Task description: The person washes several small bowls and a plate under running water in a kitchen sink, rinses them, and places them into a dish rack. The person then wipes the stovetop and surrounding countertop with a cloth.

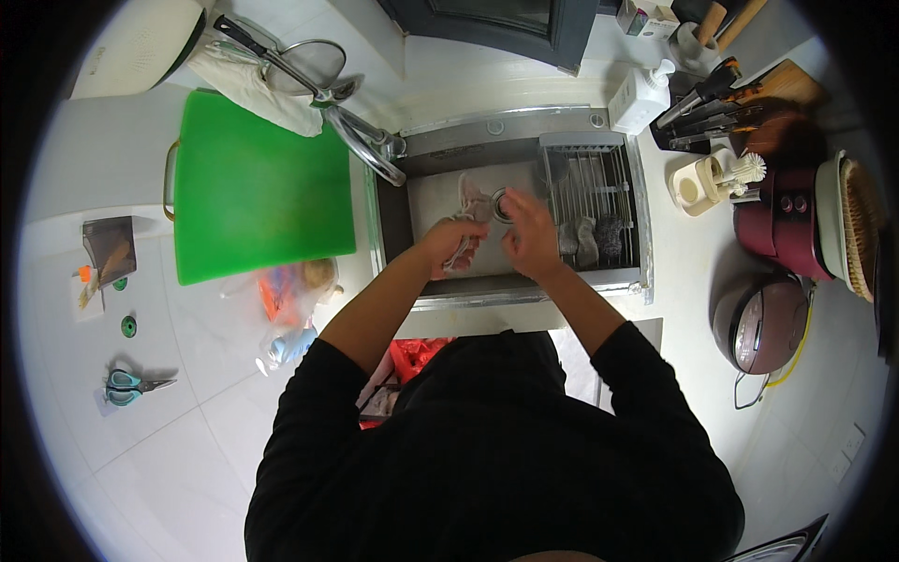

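Over the sink [428,204], my left hand [456,242] grips a wet, light-coloured cloth [474,197], part of which sticks out above the fingers. My right hand [530,235] is beside the round drain [501,205], with its fingers apart and nothing seen in it. A gap lies between the two hands. The chrome faucet [362,151] arches in from the sink's left edge. At the right of the basin a wire rack [590,175] holds grey scrubbing pads [586,241].
A green cutting board [263,190] lies left of the sink, with a strainer [305,67] above it. On the right stand a white pump bottle [639,98], a knife holder [678,133], a beige brush caddy [692,186] and a rice cooker [769,323].
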Demonstrator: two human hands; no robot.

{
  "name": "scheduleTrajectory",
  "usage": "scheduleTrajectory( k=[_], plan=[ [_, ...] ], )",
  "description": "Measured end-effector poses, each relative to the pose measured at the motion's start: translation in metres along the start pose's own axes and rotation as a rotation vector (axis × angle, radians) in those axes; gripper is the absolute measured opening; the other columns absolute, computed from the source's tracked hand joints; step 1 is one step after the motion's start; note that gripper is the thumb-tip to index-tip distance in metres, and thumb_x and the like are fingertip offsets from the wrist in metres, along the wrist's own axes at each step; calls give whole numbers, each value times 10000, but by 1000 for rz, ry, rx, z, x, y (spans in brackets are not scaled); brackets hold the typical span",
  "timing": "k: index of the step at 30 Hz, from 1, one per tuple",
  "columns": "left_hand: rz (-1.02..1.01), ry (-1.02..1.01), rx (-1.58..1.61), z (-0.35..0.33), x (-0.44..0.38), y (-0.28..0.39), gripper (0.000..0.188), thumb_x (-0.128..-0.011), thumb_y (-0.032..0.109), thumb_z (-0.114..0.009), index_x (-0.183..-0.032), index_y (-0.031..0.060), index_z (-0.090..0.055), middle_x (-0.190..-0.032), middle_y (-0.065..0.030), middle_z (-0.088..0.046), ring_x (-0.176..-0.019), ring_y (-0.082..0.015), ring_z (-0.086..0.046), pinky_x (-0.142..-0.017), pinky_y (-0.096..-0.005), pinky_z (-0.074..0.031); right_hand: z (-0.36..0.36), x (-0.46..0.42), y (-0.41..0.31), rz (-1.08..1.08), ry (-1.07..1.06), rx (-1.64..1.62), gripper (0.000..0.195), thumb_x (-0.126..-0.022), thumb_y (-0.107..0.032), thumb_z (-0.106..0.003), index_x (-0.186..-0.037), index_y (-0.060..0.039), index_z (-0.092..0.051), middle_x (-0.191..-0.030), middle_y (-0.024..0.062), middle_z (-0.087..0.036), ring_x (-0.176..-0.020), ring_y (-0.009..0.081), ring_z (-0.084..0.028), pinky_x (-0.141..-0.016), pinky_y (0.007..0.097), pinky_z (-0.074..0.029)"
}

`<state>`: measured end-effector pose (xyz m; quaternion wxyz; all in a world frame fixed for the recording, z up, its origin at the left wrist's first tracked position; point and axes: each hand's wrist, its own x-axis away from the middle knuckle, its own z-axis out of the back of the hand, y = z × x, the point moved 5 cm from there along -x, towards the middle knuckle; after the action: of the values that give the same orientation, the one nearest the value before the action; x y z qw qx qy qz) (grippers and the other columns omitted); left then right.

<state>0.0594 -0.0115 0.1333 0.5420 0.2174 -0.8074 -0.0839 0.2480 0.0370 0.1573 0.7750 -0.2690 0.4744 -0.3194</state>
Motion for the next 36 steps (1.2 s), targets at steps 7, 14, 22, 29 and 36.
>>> scheduleTrajectory(
  k=[7,14,22,29,36],
  plan=[
    [317,-815,206,-57,27,-30,275,-897,274,-702,-952,8,-658,-664,-72,-577,-419,-77,-437,-348,-203,-342,-12,-22,-19,725,-255,16,456,-787,-265,-806,-1226,-240,-684,-1239,45,-663,-1051,312,-700,-812,462,-591],
    [216,-125,-480,-22,-19,-20,187,-902,211,-691,-818,95,-570,-666,-36,-529,-498,-85,-441,-398,-259,-283,-39,-20,14,247,-935,496,302,-781,-374,-784,-1052,-240,-772,-913,25,-750,-800,281,-747,-639,433,-573],
    [-268,346,-1903,-13,-46,27,188,-898,214,-691,-1023,97,-767,-1015,-143,-780,-961,-361,-748,-788,-499,-595,-65,4,29,-479,-1023,520,272,-880,-334,-679,-977,-115,-809,-1017,157,-792,-962,371,-759,-791,496,-603],
    [-496,282,-2150,-26,-29,45,210,-971,285,-614,-1105,175,-731,-1016,-117,-789,-996,-344,-762,-798,-494,-615,-72,15,33,-821,-722,138,328,-834,-317,-732,-963,-18,-775,-939,197,-774,-899,384,-744,-767,469,-575],
    [-651,268,-2180,-30,-24,48,206,-930,336,-668,-1064,181,-685,-990,-101,-766,-954,-351,-759,-798,-490,-608,-91,38,56,-1034,-785,-202,319,-779,-267,-748,-952,1,-763,-994,222,-757,-880,322,-735,-712,435,-555]
  ],
)
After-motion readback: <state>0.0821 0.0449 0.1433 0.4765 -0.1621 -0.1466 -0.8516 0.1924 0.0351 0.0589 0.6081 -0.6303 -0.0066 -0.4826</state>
